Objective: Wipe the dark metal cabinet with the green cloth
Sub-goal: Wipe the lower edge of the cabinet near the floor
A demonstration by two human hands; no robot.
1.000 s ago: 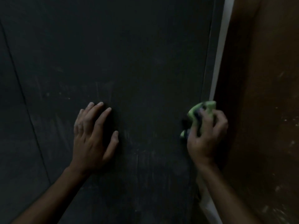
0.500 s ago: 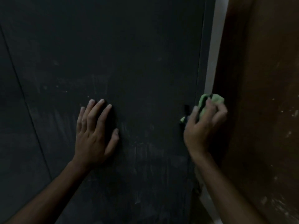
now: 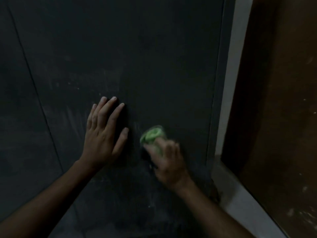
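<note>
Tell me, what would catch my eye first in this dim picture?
Probably the green cloth, the one bright thing here, bunched in the right hand, which is blurred against the lower middle of the dark metal cabinet. Just left of it, the left hand rests flat on the same panel, fingers straight. At the far right a pale strip separates the cabinet from a brown surface.

Dim rm, brown speckled wall [image 3: 283, 100] at rt, pale strip [image 3: 235, 66] beside it

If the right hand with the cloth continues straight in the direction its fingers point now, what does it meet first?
The right hand points up and left over the cabinet, gripping the green cloth. On that line the left hand's thumb is probably first, though blur makes the heading uncertain.
</note>
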